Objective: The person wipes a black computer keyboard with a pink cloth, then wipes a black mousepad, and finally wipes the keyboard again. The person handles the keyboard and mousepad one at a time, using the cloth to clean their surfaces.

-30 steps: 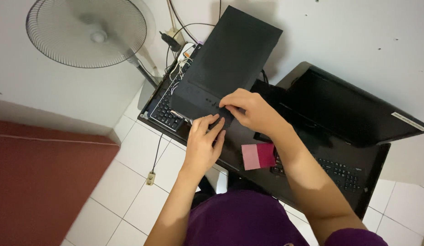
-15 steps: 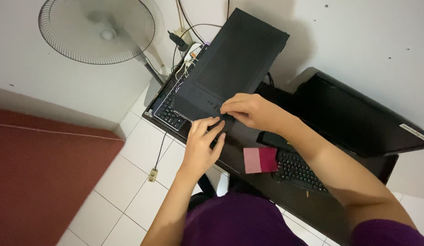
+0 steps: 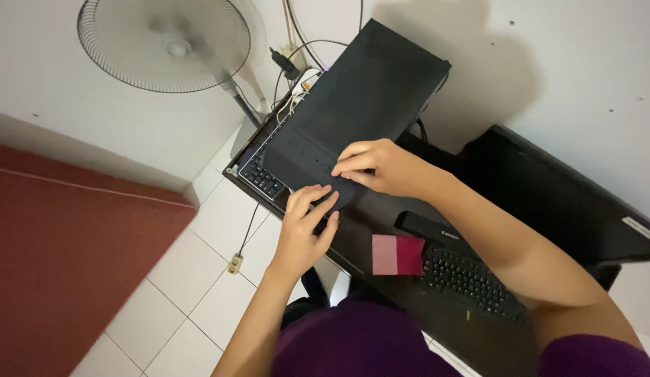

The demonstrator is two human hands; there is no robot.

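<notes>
My left hand point(image 3: 305, 222) rests at the near edge of the black computer case point(image 3: 358, 112), its fingers held together and laid flat against the case's near face, thumb tucked alongside; it presses there and closes on nothing that I can see. My right hand point(image 3: 376, 166) lies on top of the case just beyond the left one, curled, with thumb and forefinger drawn together on the top panel near a row of small buttons; whether they pinch something small or only press the surface I cannot tell. The case stands upright on the dark desk point(image 3: 381, 223), tilted away toward the far wall, and takes up the middle of the scene. To its left, partly under it, a black keyboard point(image 3: 258, 174) pokes out at the desk's left edge, with a tangle of cables point(image 3: 288, 91) running up behind it to the wall. To the right of my hands a pink and dark red folded card point(image 3: 397, 255) lies flat on the desk, just beside a second black keyboard point(image 3: 471, 276), and a black monitor point(image 3: 562, 202) leans farther right. A standing fan point(image 3: 168, 43) is at the far left against the white wall. Below the desk are white floor tiles point(image 3: 178, 293) with a small plug point(image 3: 235, 264) on a cord, and a red-brown surface point(image 3: 66, 258) fills the near left.
</notes>
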